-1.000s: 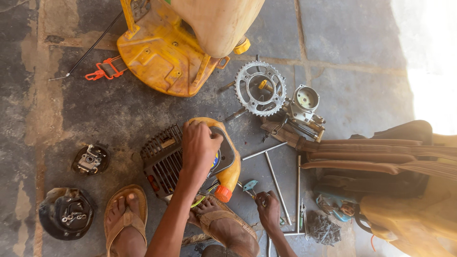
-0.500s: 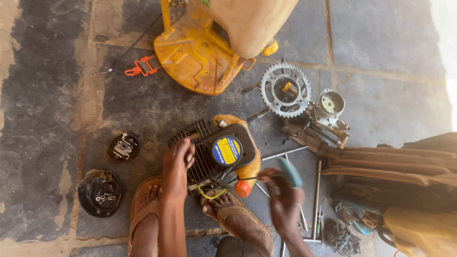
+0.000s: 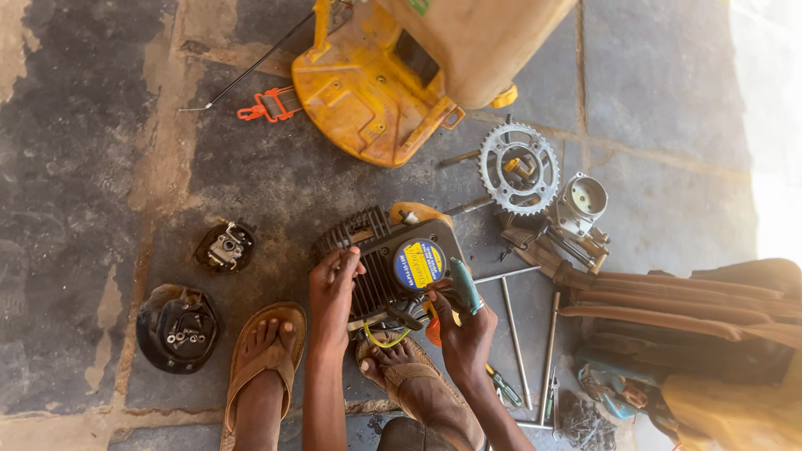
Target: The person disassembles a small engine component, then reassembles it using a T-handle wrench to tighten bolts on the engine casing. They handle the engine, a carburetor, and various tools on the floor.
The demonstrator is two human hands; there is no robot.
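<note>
A: Where's the small engine (image 3: pixel 393 263)?

B: On the stone floor (image 3: pixel 100 150), just ahead of the person's sandalled feet. Black finned cylinder toward the left, round blue-and-yellow label facing up, orange housing at the far edge.

A: Left hand (image 3: pixel 332 288)?

B: Resting on the fins on the engine's left side. Fingers curled over the top edge, pressed against the block, gripping it rather than spread flat.

A: Right hand (image 3: pixel 462 321)?

B: Closed around a teal-handled tool (image 3: pixel 464 286), looks like a screwdriver. Handle sticks up out of the fist, long axis pointing up and slightly left toward the label side. Can't see the tip, hidden behind the hand and engine edge.

A: Which way does the engine lie from the tool hand?

B: Immediately left and up of it, touching or nearly so at the lower right corner of the block. Both hands are on it, one each side. A yellow wire (image 3: pixel 380 338) loops out of the bottom between the two wrists.

A: Anything else around?

B: Toothed sprocket (image 3: pixel 518 167) and a carburettor (image 3: pixel 581 200) up right, well apart from the hands. Long metal rods (image 3: pixel 514 330) just right of the right hand. Yellow sprayer frame (image 3: pixel 359 92) at the top. Two black round engine parts lie left: smaller one (image 3: pixel 224 246) and a bigger cover (image 3: pixel 178 327) beside the left foot.
</note>
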